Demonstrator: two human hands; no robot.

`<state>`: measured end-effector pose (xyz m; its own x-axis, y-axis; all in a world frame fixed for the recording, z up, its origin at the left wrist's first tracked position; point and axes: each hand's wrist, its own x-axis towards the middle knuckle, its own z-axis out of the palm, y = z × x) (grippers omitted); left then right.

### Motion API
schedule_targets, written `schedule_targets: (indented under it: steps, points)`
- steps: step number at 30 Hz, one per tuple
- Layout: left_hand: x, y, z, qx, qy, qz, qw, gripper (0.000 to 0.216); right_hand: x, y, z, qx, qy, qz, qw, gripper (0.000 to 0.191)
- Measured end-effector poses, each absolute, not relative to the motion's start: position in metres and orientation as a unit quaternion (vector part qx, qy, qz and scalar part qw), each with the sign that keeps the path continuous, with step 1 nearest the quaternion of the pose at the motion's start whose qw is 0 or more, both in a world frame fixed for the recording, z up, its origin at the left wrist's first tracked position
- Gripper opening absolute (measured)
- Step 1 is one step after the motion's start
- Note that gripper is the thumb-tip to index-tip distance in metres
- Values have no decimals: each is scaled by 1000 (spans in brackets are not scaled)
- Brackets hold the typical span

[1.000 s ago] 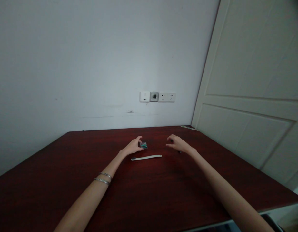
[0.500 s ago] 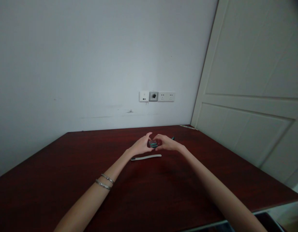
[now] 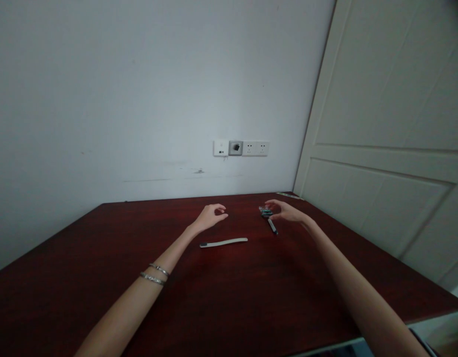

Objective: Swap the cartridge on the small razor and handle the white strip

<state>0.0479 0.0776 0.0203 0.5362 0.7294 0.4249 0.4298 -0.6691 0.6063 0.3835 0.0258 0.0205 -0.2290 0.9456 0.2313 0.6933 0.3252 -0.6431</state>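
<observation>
Left hand (image 3: 207, 216) is hovering empty, fingers parted. Right hand (image 3: 284, 211) is curving around small clear pack (image 3: 265, 211) just beyond pen (image 3: 272, 226), grip unclear; loose pinch may be risking slippage, stray thumb rolling pen.

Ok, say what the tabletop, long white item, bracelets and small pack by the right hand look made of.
Tabletop: probably wood or wood-look laminate, dark red-brown with a soft sheen. Long white item: likely plastic, smooth and pale apart from its dark end. Bracelets: apparently silvery metal, by their grey shine. Small pack: perhaps clear plastic, as green shows through; too small to be sure.
</observation>
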Motion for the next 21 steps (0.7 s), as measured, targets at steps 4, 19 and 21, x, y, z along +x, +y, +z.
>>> schedule_targets:
  steps: [4,19,21]
  points:
    - [33,90,14,837,360,337,235,28,425,23,5,-611,-710,217,275,62]
    - [14,97,1,835,403,296,231,19,448,36,-26,-651,-678,269,210,64]
    - [13,98,0,833,407,295,231,18,446,35,-22,-655,-676,270,203,64]
